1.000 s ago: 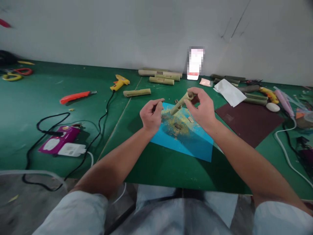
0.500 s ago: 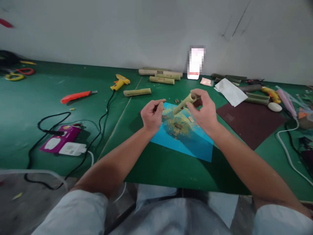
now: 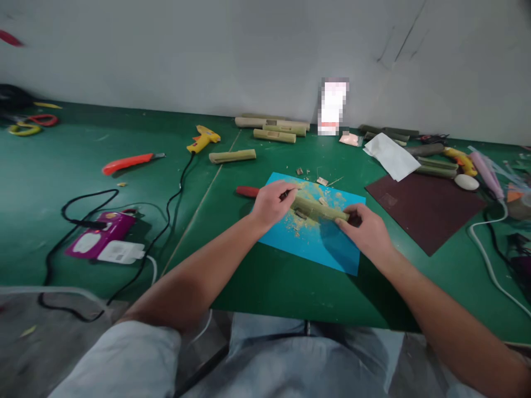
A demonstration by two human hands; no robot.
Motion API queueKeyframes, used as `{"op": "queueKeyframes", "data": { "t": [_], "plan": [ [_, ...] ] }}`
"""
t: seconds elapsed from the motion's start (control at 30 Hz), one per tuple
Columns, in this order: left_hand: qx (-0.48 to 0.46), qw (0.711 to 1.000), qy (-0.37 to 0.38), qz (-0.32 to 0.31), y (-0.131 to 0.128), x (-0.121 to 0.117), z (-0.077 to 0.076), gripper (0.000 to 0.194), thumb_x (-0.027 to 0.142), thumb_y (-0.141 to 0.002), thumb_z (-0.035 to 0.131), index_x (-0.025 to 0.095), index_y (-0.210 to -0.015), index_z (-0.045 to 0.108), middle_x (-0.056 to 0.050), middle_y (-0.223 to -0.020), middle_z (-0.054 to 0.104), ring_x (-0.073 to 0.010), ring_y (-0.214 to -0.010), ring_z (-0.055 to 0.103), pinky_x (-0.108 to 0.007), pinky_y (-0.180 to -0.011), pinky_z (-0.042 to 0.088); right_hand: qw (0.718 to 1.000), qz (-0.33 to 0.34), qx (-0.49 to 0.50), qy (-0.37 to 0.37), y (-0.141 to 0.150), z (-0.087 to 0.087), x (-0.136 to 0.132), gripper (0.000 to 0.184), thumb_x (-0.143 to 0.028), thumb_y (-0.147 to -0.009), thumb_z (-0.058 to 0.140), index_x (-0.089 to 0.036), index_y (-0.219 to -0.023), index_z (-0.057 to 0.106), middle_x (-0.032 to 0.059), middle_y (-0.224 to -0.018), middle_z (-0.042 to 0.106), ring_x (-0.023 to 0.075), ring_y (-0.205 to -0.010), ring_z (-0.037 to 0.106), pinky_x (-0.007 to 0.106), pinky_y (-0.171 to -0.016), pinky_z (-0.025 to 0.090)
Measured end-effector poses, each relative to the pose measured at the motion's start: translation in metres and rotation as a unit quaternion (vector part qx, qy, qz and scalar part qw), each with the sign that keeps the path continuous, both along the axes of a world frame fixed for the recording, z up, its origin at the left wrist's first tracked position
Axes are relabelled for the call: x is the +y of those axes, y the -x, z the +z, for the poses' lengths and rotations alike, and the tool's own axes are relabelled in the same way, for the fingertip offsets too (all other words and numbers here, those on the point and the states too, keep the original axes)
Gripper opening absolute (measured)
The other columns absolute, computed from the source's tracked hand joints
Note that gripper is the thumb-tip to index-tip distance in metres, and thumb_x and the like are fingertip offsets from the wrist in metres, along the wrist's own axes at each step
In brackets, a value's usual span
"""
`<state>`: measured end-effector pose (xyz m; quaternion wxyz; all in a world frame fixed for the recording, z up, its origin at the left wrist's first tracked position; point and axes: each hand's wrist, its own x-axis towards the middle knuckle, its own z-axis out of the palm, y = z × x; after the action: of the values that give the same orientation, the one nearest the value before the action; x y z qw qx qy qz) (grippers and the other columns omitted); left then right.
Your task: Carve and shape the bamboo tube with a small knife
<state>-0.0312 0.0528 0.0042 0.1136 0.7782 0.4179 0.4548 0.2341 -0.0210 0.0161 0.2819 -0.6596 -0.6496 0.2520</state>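
Observation:
My right hand [image 3: 367, 226] grips the right end of a pale green bamboo tube [image 3: 319, 210], which lies nearly level over a blue sheet [image 3: 327, 249]. At the tube's left end is my left hand [image 3: 274, 202], closed in a pinch. What its fingers hold, if anything, is hidden. Yellowish dust and small bamboo chips [image 3: 322, 181] are scattered on and behind the sheet. From behind my left hand pokes a red handle [image 3: 248, 191]; the rest of that tool is covered.
Left are a yellow glue gun [image 3: 203, 139], a red utility knife [image 3: 128, 163] and a purple power strip [image 3: 102, 235] with cords. Several bamboo pieces [image 3: 274, 135] and a lit phone [image 3: 332, 108] are at the back. Right lie brown sandpaper [image 3: 427, 207] and white paper [image 3: 392, 156].
The bamboo tube has come down and turned from steeply tilted to nearly level. My right hand has lowered with it; my left hand has moved right, to the tube's left end.

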Motion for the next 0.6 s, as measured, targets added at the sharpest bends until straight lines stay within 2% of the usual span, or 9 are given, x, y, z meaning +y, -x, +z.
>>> {"op": "queueKeyframes", "data": {
  "t": [0.1, 0.2, 0.3, 0.4, 0.6],
  "plan": [
    [0.04, 0.999, 0.008, -0.012, 0.0, -0.001, -0.001, 0.02, 0.027, -0.096, 0.057, 0.019, -0.094, 0.076, -0.006, -0.087, 0.075, -0.0166, -0.08, 0.069, -0.029, -0.077, 0.054, 0.991, 0.034, -0.124, -0.028, 0.002, 0.003, -0.007, 0.027, -0.044, -0.086, 0.066, -0.021, -0.1, 0.065, 0.0063, -0.089, 0.07, 0.0236, -0.085, 0.064, 0.034, -0.07, 0.043],
    [0.059, 0.998, 0.011, -0.011, 0.0, -0.001, -0.002, 0.019, 0.026, -0.096, 0.058, 0.018, -0.094, 0.076, -0.006, -0.088, 0.075, -0.0176, -0.083, 0.07, -0.029, -0.078, 0.055, 0.966, 0.082, -0.237, -0.06, 0.007, 0.008, -0.009, 0.024, -0.041, -0.09, 0.061, -0.018, -0.097, 0.067, 0.0098, -0.095, 0.07, 0.0262, -0.093, 0.063, 0.036, -0.076, 0.042],
    [0.069, 0.997, 0.017, 0.003, 0.0, 0.0, -0.004, 0.018, 0.025, -0.095, 0.059, 0.019, -0.093, 0.075, -0.006, -0.089, 0.076, -0.018, -0.084, 0.071, -0.03, -0.079, 0.056, 0.939, 0.109, -0.322, -0.057, 0.014, 0.014, -0.009, 0.028, -0.04, -0.093, 0.057, -0.015, -0.1, 0.068, 0.0128, -0.099, 0.068, 0.0283, -0.095, 0.062, 0.037, -0.076, 0.041],
    [0.079, 0.996, 0.024, 0.013, 0.0, 0.001, -0.007, 0.018, 0.027, -0.095, 0.059, 0.019, -0.093, 0.075, -0.005, -0.09, 0.077, -0.0184, -0.085, 0.071, -0.031, -0.081, 0.056, 0.925, 0.129, -0.353, -0.058, 0.023, 0.022, -0.006, 0.03, -0.039, -0.094, 0.056, -0.014, -0.106, 0.067, 0.0137, -0.103, 0.068, 0.0294, -0.099, 0.062, 0.037, -0.076, 0.04],
    [0.091, 0.995, 0.033, 0.016, 0.001, 0.003, -0.011, 0.017, 0.027, -0.095, 0.059, 0.02, -0.097, 0.075, -0.005, -0.095, 0.078, -0.0192, -0.09, 0.072, -0.032, -0.085, 0.058, 0.92, 0.155, -0.359, -0.007, 0.039, 0.029, 0.001, 0.024, -0.034, -0.093, 0.054, -0.015, -0.097, 0.068, 0.0132, -0.095, 0.069, 0.0269, -0.091, 0.065, 0.035, -0.068, 0.038]
  ]
}}
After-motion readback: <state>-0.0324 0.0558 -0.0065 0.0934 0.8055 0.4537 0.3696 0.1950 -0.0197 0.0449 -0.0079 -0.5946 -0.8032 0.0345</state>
